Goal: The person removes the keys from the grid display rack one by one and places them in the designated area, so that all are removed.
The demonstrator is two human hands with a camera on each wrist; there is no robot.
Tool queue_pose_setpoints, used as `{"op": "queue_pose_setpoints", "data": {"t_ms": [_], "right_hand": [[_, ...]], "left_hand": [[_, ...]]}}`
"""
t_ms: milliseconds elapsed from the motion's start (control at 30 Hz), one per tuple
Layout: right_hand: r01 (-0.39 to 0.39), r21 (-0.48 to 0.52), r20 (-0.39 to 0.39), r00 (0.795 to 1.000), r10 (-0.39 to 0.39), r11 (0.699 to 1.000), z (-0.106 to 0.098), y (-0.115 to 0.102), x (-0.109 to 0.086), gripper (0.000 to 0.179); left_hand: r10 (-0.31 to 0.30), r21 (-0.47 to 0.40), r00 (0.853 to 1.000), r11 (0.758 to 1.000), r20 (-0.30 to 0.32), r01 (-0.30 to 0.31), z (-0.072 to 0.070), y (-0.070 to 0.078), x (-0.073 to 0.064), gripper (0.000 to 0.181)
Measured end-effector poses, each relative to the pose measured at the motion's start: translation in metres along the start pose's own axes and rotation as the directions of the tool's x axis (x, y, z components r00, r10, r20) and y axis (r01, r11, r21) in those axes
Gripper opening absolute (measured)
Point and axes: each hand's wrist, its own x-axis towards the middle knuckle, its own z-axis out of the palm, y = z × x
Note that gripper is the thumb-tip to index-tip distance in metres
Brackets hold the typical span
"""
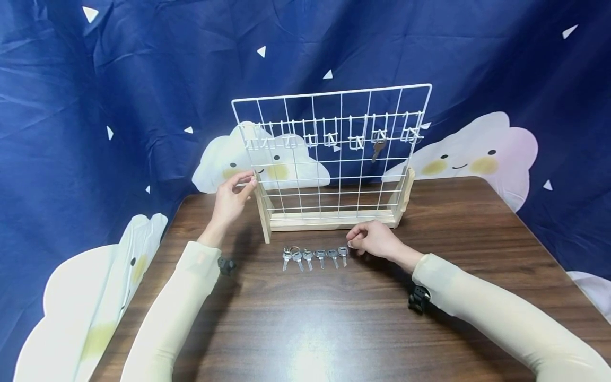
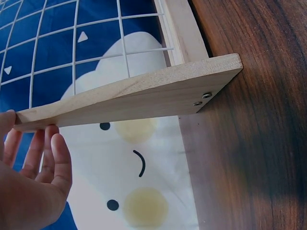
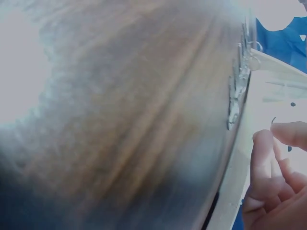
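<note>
A white wire grid rack (image 1: 340, 164) in a wooden stand rises from the table, with a row of white hooks (image 1: 330, 139). My left hand (image 1: 230, 199) pinches the upper end of its left wooden side piece (image 2: 129, 93), thumb on one face and fingers on the other. Several silver keys (image 1: 320, 258) lie in a row in front of the rack, some with rings. Just right of the rightmost key (image 1: 343, 254) is my right hand (image 1: 374, 239), thumb and index finger close together. Nothing shows between them in the right wrist view. One key (image 1: 378, 148) hangs from a right-hand hook.
The dark wooden table (image 1: 267, 318) carries the rack and keys. Behind it hangs a blue cloth (image 1: 167, 79) with white clouds and triangles. A ring (image 1: 416, 139) shows by the far-right hook; whether a key hangs there is unclear.
</note>
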Motion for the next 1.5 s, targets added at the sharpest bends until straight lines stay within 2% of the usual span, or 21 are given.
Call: {"op": "queue_pose_setpoints", "data": {"t_ms": [267, 467, 500, 700, 733, 1033, 1300, 1500], "right_hand": [[-0.001, 0.04, -0.039, 0.999, 0.002, 0.999, -0.013, -0.014, -0.004, 0.02], [0.031, 0.062, -0.084, 0.996, -0.026, 0.998, -0.025, -0.022, -0.006, 0.017], [0.034, 0.061, -0.091, 0.995, -0.028, 0.998, -0.027, -0.023, -0.007, 0.017], [0.072, 0.043, -0.136, 0.989, -0.065, 0.996, -0.038, -0.03, -0.01, 0.02], [0.08, 0.043, -0.144, 0.987, -0.073, 0.996, -0.039, -0.032, -0.01, 0.02], [0.115, 0.097, -0.176, 0.98, -0.097, 0.989, -0.053, -0.046, -0.014, 0.02], [0.14, 0.016, -0.223, 0.966, -0.133, 0.99, -0.064, -0.058, -0.016, 0.019], [0.144, 0.002, -0.236, 0.962, -0.139, 0.99, -0.069, -0.063, -0.016, 0.021]], "left_hand": [[0.005, -0.001, 1.0, 1.0, 0.0, -0.005, 0.0, 0.0, 0.0, 0.041], [0.007, 0.007, 1.0, 1.0, -0.003, -0.007, 0.0, 0.001, -0.001, 0.042], [-0.002, 0.003, 1.0, 1.0, 0.002, 0.002, 0.0, 0.006, -0.002, 0.041], [-0.012, -0.015, 1.0, 1.0, 0.003, 0.012, 0.0, 0.006, -0.002, 0.041], [-0.005, -0.017, 1.0, 1.0, -0.001, 0.005, 0.001, 0.002, -0.001, 0.041], [-0.008, -0.018, 1.0, 1.0, 0.001, 0.008, 0.001, 0.002, 0.0, 0.042], [0.011, -0.011, 1.0, 1.0, -0.004, -0.011, 0.001, 0.002, 0.0, 0.041], [0.006, -0.01, 1.0, 1.0, -0.002, -0.006, 0.001, 0.001, 0.0, 0.041]]}}
